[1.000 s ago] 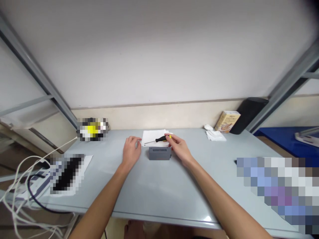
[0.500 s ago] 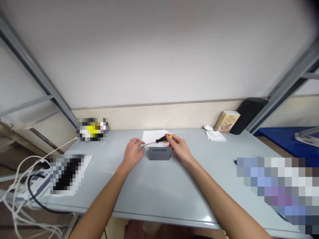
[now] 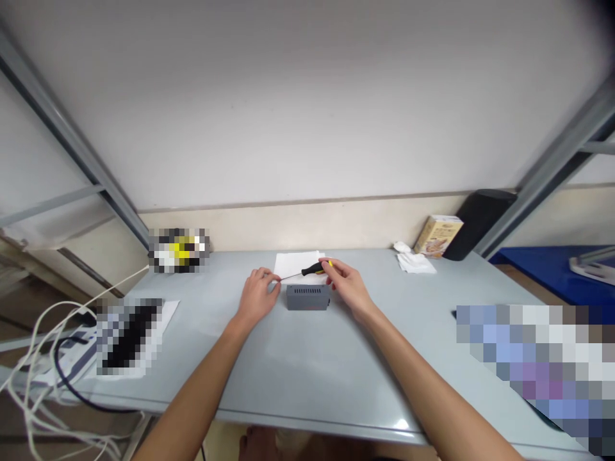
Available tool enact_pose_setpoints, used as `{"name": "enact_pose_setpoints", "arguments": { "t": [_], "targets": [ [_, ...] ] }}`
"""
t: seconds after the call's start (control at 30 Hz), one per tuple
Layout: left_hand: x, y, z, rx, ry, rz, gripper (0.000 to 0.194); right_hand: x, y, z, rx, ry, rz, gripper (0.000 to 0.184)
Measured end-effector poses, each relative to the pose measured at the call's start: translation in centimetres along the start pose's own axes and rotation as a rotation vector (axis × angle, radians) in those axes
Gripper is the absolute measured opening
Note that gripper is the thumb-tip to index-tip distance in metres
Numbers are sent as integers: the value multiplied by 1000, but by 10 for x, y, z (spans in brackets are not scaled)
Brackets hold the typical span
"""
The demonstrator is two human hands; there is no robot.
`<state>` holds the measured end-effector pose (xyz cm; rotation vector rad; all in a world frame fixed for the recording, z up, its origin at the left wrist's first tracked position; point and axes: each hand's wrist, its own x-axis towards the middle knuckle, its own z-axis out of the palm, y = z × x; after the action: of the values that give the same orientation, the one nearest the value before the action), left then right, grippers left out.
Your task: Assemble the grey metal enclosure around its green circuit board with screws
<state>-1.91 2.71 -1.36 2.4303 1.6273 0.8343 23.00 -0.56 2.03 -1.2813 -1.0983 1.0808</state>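
Note:
My right hand [image 3: 350, 288] is closed around the black and yellow handle of a screwdriver [image 3: 313, 269], whose thin shaft points left. At the shaft's tip, the thumb and forefinger of my left hand [image 3: 260, 293] are pinched together; anything small between them is too tiny to make out. Just below the screwdriver a dark grey box [image 3: 308, 298] with a row of vent slots stands on the desk, between both hands. Behind the tool lie white paper sheets [image 3: 291, 262], partly covered by it.
The grey desk [image 3: 307, 378] ends at a wall. A yellow carton [image 3: 438, 237], a black cylinder [image 3: 478, 224] and crumpled tissue [image 3: 416, 261] are at the back right. White cables [image 3: 36, 339] hang at the left. Blurred items occupy both sides.
My left fingertips have shifted slightly right at the screwdriver's tip. The screwdriver and my right hand have barely moved; the grey box stays in place.

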Motion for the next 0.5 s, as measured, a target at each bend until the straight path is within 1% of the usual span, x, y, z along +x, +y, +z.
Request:
{"name": "enact_pose_setpoints", "arguments": {
  "t": [0.37, 0.5],
  "targets": [
    [1, -1, -3, -24, -34, 3, 16, 1, 1, -1, 27, 2, -4, 57],
    [1, 0, -5, -56, -6, -2, 16, 3, 2, -3, 28, 3, -1, 58]
  ]
}}
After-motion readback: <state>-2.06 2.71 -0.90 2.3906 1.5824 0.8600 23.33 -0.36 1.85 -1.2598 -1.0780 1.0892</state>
